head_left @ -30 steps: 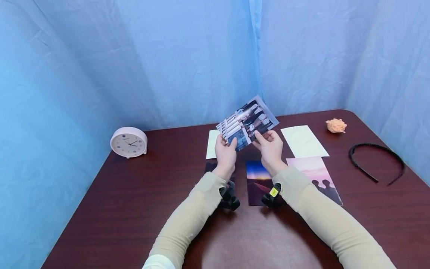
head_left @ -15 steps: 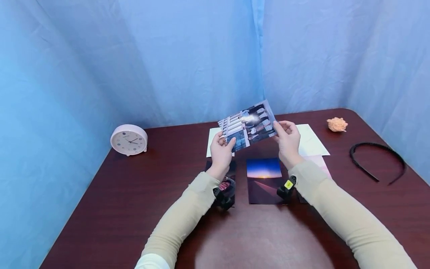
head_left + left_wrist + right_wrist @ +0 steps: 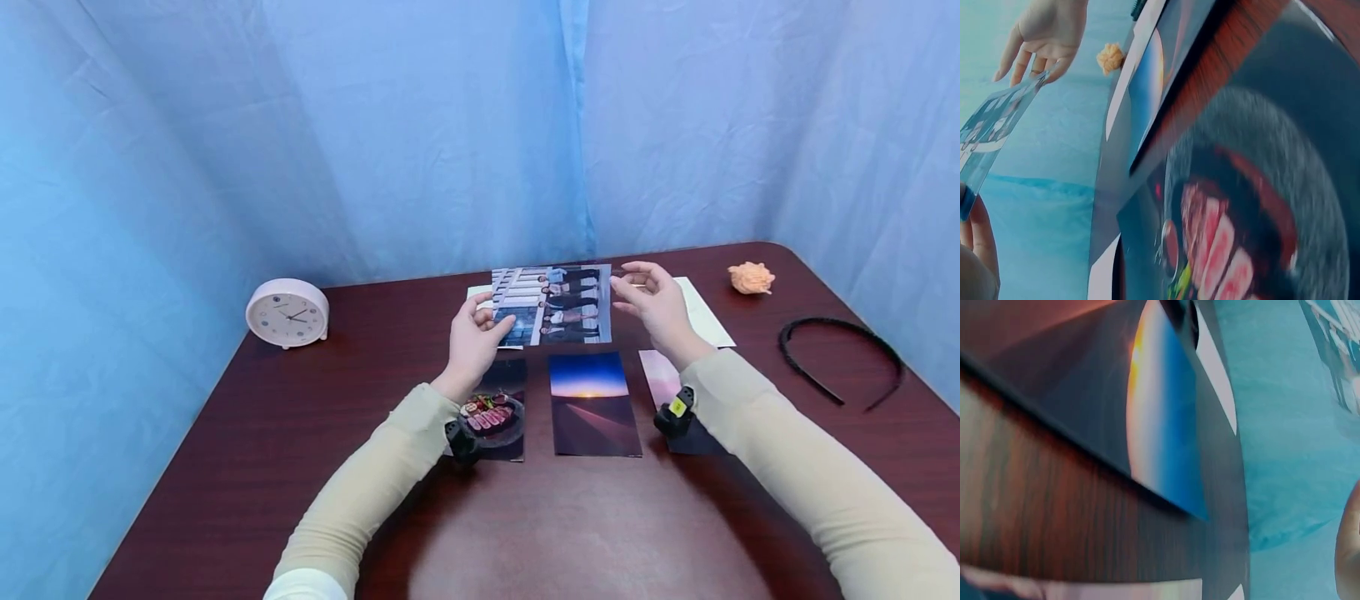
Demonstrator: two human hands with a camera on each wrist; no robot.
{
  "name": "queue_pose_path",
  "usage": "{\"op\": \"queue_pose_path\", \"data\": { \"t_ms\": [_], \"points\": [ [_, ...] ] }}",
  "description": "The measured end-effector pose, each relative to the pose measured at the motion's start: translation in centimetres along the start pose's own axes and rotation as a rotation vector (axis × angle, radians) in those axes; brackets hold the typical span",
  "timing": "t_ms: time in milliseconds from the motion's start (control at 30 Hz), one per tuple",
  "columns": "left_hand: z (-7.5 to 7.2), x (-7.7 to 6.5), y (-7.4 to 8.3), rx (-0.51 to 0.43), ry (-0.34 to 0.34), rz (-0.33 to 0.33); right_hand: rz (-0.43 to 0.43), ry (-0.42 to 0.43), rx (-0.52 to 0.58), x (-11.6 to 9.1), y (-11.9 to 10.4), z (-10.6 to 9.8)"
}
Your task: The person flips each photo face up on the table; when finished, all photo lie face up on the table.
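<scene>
My left hand (image 3: 472, 337) pinches the photo (image 3: 573, 304) at nine o'clock, likely to keep its face uncovered, my right hand (image 3: 663, 312) spread at three.

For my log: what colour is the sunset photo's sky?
The sunset photo's sky is blue on top, orange below; clearest in the head view.
</scene>
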State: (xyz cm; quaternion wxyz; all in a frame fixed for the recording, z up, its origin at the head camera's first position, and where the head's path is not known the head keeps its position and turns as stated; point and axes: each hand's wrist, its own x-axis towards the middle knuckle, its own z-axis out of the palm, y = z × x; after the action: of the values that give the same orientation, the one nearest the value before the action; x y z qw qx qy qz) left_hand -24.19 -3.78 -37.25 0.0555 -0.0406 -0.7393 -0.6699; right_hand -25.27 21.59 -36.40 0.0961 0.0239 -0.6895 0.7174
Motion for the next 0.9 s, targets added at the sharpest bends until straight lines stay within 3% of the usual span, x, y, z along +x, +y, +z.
{"op": "queue_pose_path", "data": {
  "t_ms": [167, 433, 633, 900],
  "points": [
    [-0.9, 0.1, 0.3, 0.087, -0.05, 0.029, -0.06, -0.096, -0.263, 0.0, 0.0, -0.4],
    [-2.3, 0.1, 0.6, 0.188, -0.15, 0.089, -0.124, -0.172, -0.592, -0.5, -0.5, -0.2],
    [-3.1, 0.5, 0.8, 0.274, -0.228, 0.15, -0.167, -0.282, -0.749, -1.0, -0.8, 0.1],
    [-3.6, 0.9, 1.1, 0.299, -0.22, 0.191, -0.199, -0.455, -0.821, -1.8, -0.5, 0.5]
  ]
}}
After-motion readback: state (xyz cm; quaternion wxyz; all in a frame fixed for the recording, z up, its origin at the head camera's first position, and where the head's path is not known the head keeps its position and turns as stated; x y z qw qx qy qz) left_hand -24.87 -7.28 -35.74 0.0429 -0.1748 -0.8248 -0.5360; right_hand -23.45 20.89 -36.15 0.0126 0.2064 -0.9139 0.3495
